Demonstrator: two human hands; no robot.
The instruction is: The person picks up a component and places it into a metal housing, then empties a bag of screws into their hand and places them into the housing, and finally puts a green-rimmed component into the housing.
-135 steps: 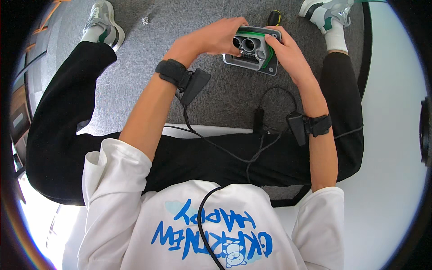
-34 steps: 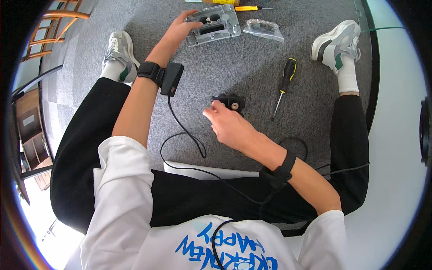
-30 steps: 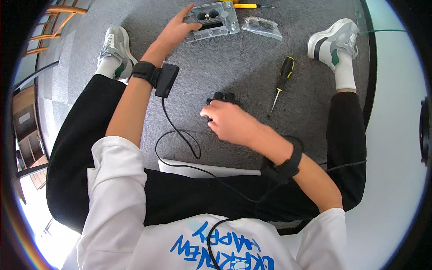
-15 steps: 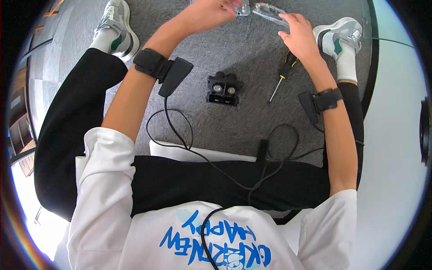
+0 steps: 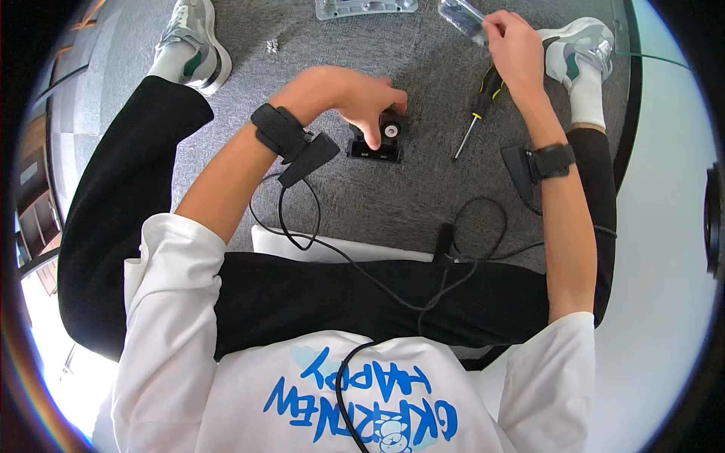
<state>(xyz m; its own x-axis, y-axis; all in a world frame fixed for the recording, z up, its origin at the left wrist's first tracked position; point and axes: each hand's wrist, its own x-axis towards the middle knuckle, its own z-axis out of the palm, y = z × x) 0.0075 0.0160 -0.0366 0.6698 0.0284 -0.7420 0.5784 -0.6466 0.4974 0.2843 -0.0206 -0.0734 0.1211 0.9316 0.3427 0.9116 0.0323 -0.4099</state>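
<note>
On the grey carpet in front of me sits a small black plastic housing with round fittings on its top. My left hand reaches over it, thumb on the near side and fingers curled round the far side, gripping it and hiding much of it. Farther right, my right hand pinches the near end of a clear plastic bag, which runs off toward the top edge; its contents are hard to make out. A black and yellow screwdriver lies beside my right wrist, its shaft pointing toward me.
A grey frame-like plate lies at the far edge. Several small whitish pieces rest near my left shoe. Black cables from the wrist straps loop across my lap, near a white flat piece.
My left hand has come nearer from the grey plate and closed on the black housing. My right hand's fingers, apart before, now pinch the bag. The view has shifted slightly.
</note>
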